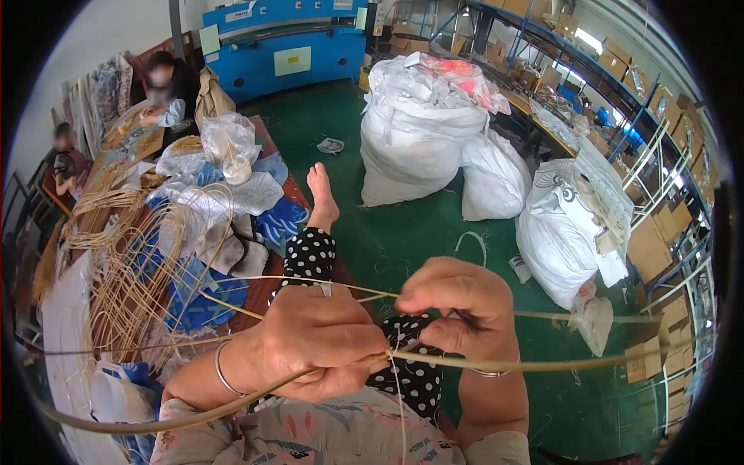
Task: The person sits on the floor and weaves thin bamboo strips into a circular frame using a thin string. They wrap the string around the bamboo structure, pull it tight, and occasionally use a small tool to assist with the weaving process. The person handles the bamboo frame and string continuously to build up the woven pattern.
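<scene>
My left hand [325, 341] is closed round a bundle of bent cane, whose thick rod [496, 364] curves out to both sides. At my left fingertips a white string [399, 395] is looped round the cane, its end hanging over my lap. My right hand [465, 306] is curled just to the right, thumb and fingers pinching a thin cane strip [573, 316] that runs out past it. Another thin strip [341, 284] stretches from behind my left hand to my right fingertips. What lies inside my left palm is hidden.
Loose cane coils [147, 256] and cloths cover the low table [271, 147] at left, where two people sit farther off. Stuffed white sacks [418, 132] stand on the green floor [341, 174]. A blue machine [287, 62] is at the back; shelves with cartons line the right.
</scene>
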Tool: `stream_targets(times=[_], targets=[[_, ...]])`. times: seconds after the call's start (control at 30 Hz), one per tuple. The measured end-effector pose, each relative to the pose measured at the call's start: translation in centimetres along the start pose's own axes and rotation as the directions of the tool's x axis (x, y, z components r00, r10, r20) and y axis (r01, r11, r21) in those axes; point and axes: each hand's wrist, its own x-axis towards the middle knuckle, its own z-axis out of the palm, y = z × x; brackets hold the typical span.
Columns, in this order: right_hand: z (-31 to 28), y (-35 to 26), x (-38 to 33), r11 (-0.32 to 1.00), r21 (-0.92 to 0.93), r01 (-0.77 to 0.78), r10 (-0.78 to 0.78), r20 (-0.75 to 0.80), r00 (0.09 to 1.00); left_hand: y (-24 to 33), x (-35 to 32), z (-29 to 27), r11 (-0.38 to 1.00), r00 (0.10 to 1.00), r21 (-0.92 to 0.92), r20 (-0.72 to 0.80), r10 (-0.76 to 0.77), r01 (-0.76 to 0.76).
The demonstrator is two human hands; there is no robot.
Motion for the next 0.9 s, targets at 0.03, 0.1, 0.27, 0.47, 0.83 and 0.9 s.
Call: stream_targets(times=[0.03, 0.1, 0.27, 0.47, 0.83, 0.9], targets=[[0.1, 0.4, 0.0, 0.997, 0.081, -0.013, 0.009, 0.048, 0.999, 0.1, 0.0, 0.0, 1.000, 1.000, -0.007, 0.012, -0.007, 0.007], [0.3, 0.8, 0.0, 0.975, 0.212, -0.058, 0.037, 0.104, 0.994, 0.2, -0.1, 0.1, 1.000, 0.999, -0.014, 0.036, -0.024, 0.024], [0.6, 1.1, -0.3, 0.910, 0.396, -0.122, 0.086, 0.108, 0.990, -0.1, -0.2, 0.5, 0.997, 1.000, -0.073, 0.000, -0.020, 0.020], [-0.3, 0.3, 1.2, 0.851, 0.412, -0.325, 0.151, 0.401, 0.904, 0.3, 0.0, 0.4, 0.999, 1.000, -0.040, 0.009, -0.022, 0.022], [-0.2, 0.9, 1.5, 0.962, 0.161, -0.221, 0.170, 0.280, 0.945, 0.1, -0.5, 0.9, 0.997, 0.999, -0.065, -0.016, -0.050, 0.049], [0.2, 1.2, 1.5, 0.973, 0.118, -0.197, 0.160, 0.270, 0.949, 0.3, 0.0, 0.2, 0.997, 1.000, -0.069, 0.008, -0.030, 0.031]])
